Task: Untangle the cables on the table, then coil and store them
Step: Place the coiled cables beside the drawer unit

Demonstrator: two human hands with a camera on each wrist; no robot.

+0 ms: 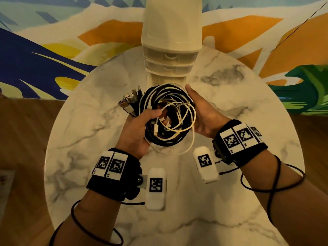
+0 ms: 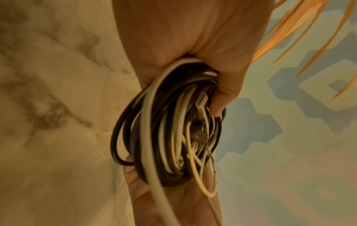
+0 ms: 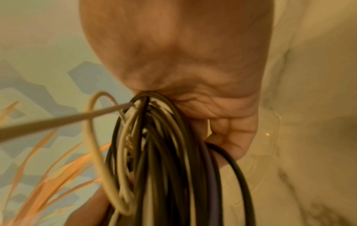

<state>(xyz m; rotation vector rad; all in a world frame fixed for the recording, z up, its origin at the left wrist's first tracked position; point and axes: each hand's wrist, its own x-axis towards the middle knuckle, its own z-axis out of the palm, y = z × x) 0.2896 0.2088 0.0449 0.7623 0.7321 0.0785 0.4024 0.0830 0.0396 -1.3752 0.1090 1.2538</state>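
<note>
A round bundle of black and white cables (image 1: pixel 168 118) is held above the marble table (image 1: pixel 88 121) between both hands. My left hand (image 1: pixel 140 128) grips the bundle's left side, thumb over the strands (image 2: pixel 222 91), with a fan of metal connector ends (image 1: pixel 130 102) sticking out past its fingers. My right hand (image 1: pixel 200 110) cups the right side of the coil, fingers curled round the strands (image 3: pixel 228 137). One white loop (image 1: pixel 184 150) hangs loose below the bundle. Close up, the coil (image 2: pixel 164 130) shows dark and pale strands mixed; the same strands (image 3: pixel 164 160) fill the right wrist view.
A cream plastic drawer unit (image 1: pixel 171 50) stands at the table's far side, right behind the bundle, its drawers closed. A colourful patterned rug (image 1: pixel 44 55) and wooden floor (image 1: pixel 23 130) surround the round table. Thin black cords run along both forearms.
</note>
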